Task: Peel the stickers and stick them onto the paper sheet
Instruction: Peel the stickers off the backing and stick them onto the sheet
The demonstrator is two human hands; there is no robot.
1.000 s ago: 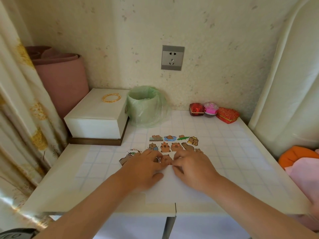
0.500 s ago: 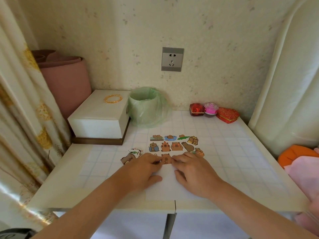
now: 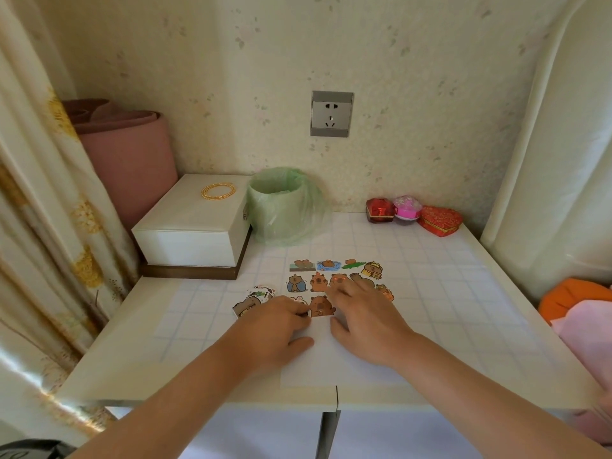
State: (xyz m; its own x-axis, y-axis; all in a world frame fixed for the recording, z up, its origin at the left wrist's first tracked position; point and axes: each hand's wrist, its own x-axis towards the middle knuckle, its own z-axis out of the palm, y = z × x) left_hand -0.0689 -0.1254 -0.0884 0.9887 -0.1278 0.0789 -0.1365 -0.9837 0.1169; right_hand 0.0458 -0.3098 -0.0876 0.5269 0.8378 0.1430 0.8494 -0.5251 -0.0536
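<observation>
A white paper sheet (image 3: 318, 359) lies near the table's front edge. Several capybara stickers are stuck on its far part in rows. A brown capybara sticker (image 3: 320, 305) in the nearest row shows between my hands. My left hand (image 3: 275, 329) rests on the sheet with bent fingers, its fingertips at that sticker's left edge. My right hand (image 3: 364, 323) lies flat, its straight fingers reaching over the stickers in the row behind. A small pile of loose stickers (image 3: 253, 298) sits just left of the sheet, partly hidden by my left hand.
A bin lined with a green bag (image 3: 281, 207) and a white box (image 3: 195, 226) with a gold bracelet (image 3: 218, 191) stand at the back left. Three small red and pink boxes (image 3: 407, 208) line the back wall. A curtain hangs left; orange and pink cloth (image 3: 573, 296) lies right.
My right hand's fingers slid away from me onto the row behind, and the brown capybara sticker is now uncovered between my hands. My left hand has barely moved.
</observation>
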